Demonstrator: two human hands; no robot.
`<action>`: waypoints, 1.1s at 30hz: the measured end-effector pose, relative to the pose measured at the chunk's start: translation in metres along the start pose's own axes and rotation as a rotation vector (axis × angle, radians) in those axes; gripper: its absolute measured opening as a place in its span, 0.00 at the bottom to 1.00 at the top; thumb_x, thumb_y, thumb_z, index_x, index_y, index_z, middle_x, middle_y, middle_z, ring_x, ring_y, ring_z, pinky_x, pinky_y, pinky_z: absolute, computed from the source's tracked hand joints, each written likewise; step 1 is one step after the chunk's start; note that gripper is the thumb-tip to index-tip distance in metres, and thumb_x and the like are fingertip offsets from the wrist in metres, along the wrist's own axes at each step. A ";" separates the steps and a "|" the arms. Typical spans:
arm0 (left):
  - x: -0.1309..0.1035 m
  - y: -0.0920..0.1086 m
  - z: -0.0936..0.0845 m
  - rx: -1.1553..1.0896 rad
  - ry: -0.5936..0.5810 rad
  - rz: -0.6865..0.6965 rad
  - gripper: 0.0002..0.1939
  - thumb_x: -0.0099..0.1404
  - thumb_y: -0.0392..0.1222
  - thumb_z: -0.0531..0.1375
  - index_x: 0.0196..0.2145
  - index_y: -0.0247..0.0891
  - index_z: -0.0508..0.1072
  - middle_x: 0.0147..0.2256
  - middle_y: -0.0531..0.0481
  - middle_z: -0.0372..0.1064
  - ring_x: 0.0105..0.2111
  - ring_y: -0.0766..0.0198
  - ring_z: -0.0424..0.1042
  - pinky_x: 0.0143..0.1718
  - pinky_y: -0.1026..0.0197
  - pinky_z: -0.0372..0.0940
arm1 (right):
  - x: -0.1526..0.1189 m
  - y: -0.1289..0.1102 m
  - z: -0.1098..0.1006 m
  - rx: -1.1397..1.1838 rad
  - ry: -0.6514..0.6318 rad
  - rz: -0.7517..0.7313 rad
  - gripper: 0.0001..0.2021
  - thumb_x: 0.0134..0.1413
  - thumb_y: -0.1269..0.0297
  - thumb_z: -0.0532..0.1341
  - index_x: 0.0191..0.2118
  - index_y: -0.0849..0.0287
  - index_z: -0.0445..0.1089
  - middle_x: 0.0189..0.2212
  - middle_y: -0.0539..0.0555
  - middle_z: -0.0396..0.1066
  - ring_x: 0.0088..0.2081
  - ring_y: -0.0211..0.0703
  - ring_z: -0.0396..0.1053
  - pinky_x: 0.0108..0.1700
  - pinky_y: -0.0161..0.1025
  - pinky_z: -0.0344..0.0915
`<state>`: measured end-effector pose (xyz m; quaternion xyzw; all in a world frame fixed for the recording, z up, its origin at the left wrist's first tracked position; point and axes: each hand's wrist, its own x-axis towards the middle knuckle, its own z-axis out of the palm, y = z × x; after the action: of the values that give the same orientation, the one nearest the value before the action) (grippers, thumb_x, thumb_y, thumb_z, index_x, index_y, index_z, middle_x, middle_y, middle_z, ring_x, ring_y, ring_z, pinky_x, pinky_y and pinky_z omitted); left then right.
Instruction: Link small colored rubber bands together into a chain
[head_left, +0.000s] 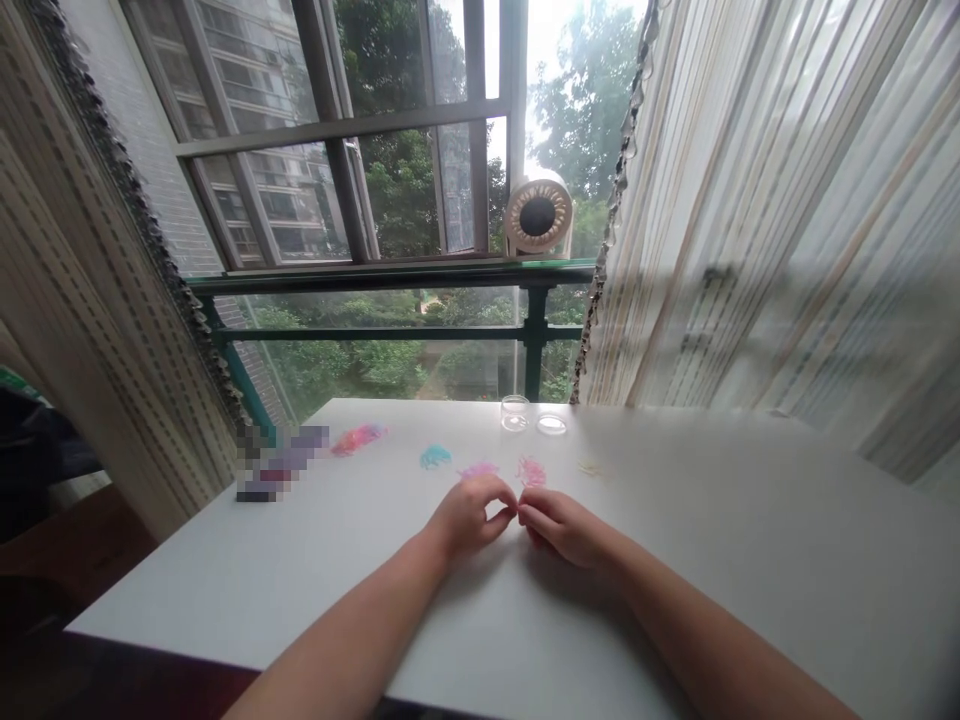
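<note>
My left hand (480, 512) and my right hand (559, 522) meet at the fingertips above the white table (322, 560). Both are closed in a pinch, and whatever is between the fingers is too small to make out. Just beyond them lie a purple-pink pile (478, 469) and a pink pile (531, 471) of small thin pieces. A teal pile (435, 457) sits further left, and a few pale yellow pieces (590, 468) are on the right.
Near the back edge stand a clear round jar (514, 413) and a clear shallow lid or dish (552, 425). A multicoloured bundle (359, 439) and a blurred-out item (283, 465) lie at the left. A white fan (538, 215) is by the window, between curtains.
</note>
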<state>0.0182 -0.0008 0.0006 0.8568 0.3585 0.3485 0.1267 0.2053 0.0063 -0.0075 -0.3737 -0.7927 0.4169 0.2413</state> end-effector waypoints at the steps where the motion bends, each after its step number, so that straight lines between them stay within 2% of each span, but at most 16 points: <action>1: 0.000 -0.001 0.000 0.000 -0.008 0.004 0.05 0.55 0.32 0.56 0.29 0.38 0.71 0.30 0.50 0.71 0.32 0.65 0.68 0.36 0.63 0.62 | 0.000 -0.001 0.000 0.003 -0.003 0.000 0.11 0.58 0.62 0.48 0.27 0.59 0.59 0.17 0.46 0.62 0.19 0.31 0.56 0.23 0.29 0.54; 9: -0.001 0.002 -0.001 -0.020 -0.003 -0.035 0.05 0.55 0.33 0.56 0.29 0.38 0.71 0.31 0.49 0.71 0.33 0.64 0.69 0.37 0.63 0.63 | 0.001 -0.001 0.000 -0.029 -0.007 0.011 0.09 0.56 0.64 0.49 0.26 0.59 0.60 0.17 0.46 0.62 0.19 0.31 0.56 0.23 0.30 0.53; 15: -0.001 0.005 -0.001 -0.047 0.022 -0.077 0.04 0.54 0.34 0.57 0.30 0.37 0.70 0.30 0.50 0.71 0.32 0.65 0.69 0.37 0.63 0.62 | 0.002 0.000 0.000 -0.047 -0.010 -0.019 0.10 0.56 0.62 0.51 0.28 0.60 0.63 0.18 0.46 0.62 0.20 0.32 0.57 0.25 0.31 0.54; 26: -0.001 0.004 -0.001 -0.066 -0.005 -0.049 0.06 0.53 0.32 0.56 0.29 0.37 0.70 0.30 0.50 0.71 0.32 0.65 0.69 0.37 0.63 0.63 | 0.001 -0.002 0.000 -0.043 -0.022 0.004 0.10 0.56 0.62 0.51 0.28 0.60 0.62 0.18 0.46 0.62 0.20 0.32 0.57 0.24 0.30 0.54; 33: -0.001 0.005 0.000 -0.085 0.027 -0.061 0.06 0.52 0.31 0.55 0.28 0.37 0.70 0.30 0.50 0.71 0.31 0.65 0.69 0.36 0.64 0.62 | 0.002 -0.002 -0.001 -0.087 -0.020 -0.014 0.08 0.54 0.65 0.52 0.28 0.60 0.65 0.18 0.46 0.62 0.22 0.33 0.57 0.26 0.31 0.54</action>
<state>0.0203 -0.0053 0.0031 0.8345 0.3709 0.3709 0.1684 0.2046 0.0078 -0.0053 -0.3742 -0.8151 0.3840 0.2195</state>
